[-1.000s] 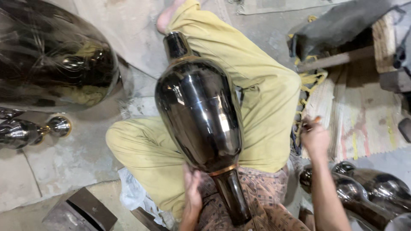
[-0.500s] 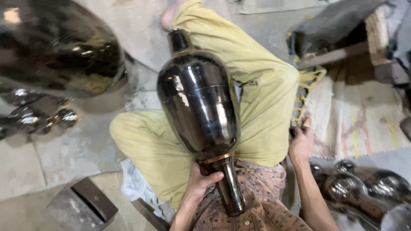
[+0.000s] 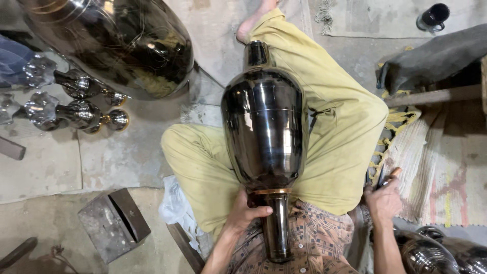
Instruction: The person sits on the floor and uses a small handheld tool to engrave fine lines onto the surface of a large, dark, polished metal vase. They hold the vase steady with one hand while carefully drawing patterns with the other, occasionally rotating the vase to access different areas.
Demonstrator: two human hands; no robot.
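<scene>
Fingers of my left hand (image 3: pixel 242 215) wrapped round narrow neck of dark metal vase (image 3: pixel 265 132), just under copper band (image 3: pixel 272 191). Right hand (image 3: pixel 384 200) closed on small tool (image 3: pixel 389 176), at 3 o'clock from vase neck. Vase lies across my lap on yellow trousers (image 3: pixel 340 132), body toward 12 o'clock from left fingers, other end near foot (image 3: pixel 252 20). To do well, I think: keep neck grip firm, let heavy body rest on legs, no rolling.

vase (image 3: pixel 264 127): glossy dark metal | trousers (image 3: pixel 345 116): matt yellow cloth | floor (image 3: pixel 50 167): rough concrete
</scene>
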